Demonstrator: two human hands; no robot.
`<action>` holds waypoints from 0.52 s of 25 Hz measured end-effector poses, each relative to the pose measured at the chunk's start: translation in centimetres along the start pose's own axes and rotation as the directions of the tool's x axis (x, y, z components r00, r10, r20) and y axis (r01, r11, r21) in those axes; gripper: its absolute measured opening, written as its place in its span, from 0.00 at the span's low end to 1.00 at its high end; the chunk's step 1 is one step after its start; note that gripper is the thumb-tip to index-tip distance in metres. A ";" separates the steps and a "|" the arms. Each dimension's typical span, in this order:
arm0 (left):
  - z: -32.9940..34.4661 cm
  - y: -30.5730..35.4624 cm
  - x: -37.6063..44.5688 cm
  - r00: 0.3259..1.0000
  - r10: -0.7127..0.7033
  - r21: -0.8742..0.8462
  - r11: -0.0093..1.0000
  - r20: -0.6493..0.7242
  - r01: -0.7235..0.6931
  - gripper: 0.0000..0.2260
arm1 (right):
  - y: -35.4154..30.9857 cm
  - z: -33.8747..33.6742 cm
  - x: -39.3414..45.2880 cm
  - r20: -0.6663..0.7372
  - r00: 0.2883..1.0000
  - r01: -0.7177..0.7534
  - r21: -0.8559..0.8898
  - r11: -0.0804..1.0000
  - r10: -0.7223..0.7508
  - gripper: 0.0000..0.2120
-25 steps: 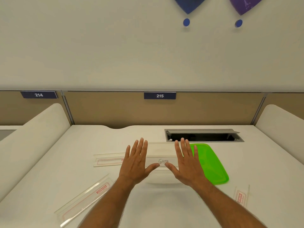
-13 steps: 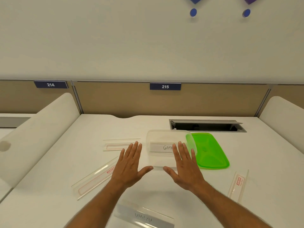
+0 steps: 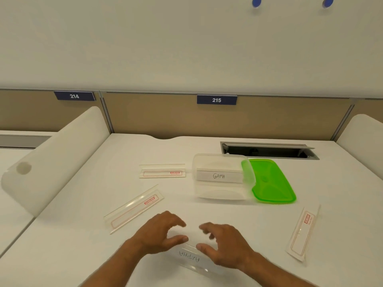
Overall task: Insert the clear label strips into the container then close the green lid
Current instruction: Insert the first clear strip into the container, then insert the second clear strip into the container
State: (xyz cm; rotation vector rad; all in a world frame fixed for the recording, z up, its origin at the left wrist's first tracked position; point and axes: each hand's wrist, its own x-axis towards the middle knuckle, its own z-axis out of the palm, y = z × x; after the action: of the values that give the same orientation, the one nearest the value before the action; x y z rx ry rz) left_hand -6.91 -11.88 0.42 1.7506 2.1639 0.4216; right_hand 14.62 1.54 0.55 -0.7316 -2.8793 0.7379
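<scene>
Our left hand [image 3: 159, 235] and right hand [image 3: 222, 243], fingers loosely curled and holding nothing, flank the clear "ALPHA" label strip [image 3: 189, 258] at the surface's near edge. We should pinch its ends, then carry it level to the clear plastic container [image 3: 219, 189] mid-surface.

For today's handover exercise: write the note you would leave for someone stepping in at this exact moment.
Hands: left hand and right hand hover with curled fingers over the ALPHA strip at the near edge; neither grips it yet.
Things: the clear container stands open, with the GAMA strip inside. The green lid lies beside it on the right, partly under its edge.
Done: one strip in.
Left: ALPHA strip, far strip, left diagonal strip and right strip go in; then close the lid.
</scene>
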 end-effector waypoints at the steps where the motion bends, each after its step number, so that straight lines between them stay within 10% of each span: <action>1: 0.1 0.2 -0.2 0.999 0.005 -0.010 1.000 0.033 -0.004 0.28 | -0.4 0.0 -0.2 0.044 0.999 -0.006 0.029 1.000 0.005 0.28; 13: 1.1 2.4 0.5 0.983 0.003 -0.065 0.998 0.186 0.009 0.11 | 0.3 0.6 0.8 0.095 0.995 0.022 0.087 0.996 -0.031 0.12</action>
State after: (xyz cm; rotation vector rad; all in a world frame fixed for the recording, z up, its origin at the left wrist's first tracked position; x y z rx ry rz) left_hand -4.46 -10.87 0.41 1.6800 1.9996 0.3116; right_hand 13.96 1.85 -0.10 -0.6640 -2.9144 0.9114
